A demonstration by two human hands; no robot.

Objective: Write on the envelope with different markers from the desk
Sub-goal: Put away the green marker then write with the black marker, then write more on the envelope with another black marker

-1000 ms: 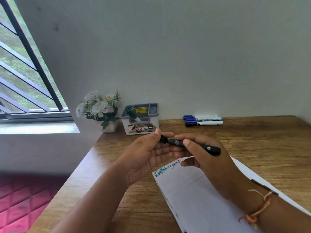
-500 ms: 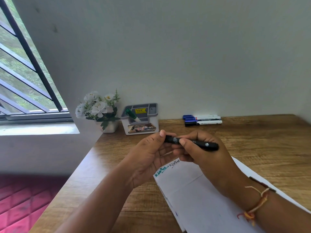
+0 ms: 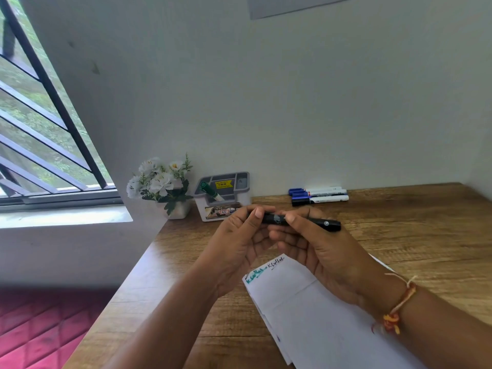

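1. The left hand [image 3: 237, 243] has its fingers [image 3: 258, 212] pinched around the left end of a black marker [image 3: 300, 221]; the right hand [image 3: 330, 251] has its fingers [image 3: 290, 219] wrapped round the barrel. Both hold the marker level in the air, above the far end of the envelope [image 3: 314, 320].
2. Far left on the desk [image 3: 415, 241] stands a flower pot [image 3: 170, 190], and just right of it a grey holder [image 3: 226, 198] with a green marker [image 3: 210, 191] leaning in it.
3. Further right, by the wall, three blue-capped markers [image 3: 318, 196] lie side by side.
4. The envelope lies near, right of centre, with a teal word and a black word already at its far left corner.
5. Step, as I judge it: capping or uncapping the black marker; I cannot tell which.
6. If capping, the next move calls for a straight push until it seats, then laying it down and taking another colour. If uncapping, a straight pull, then bringing the tip down to a bare patch right of the black word.
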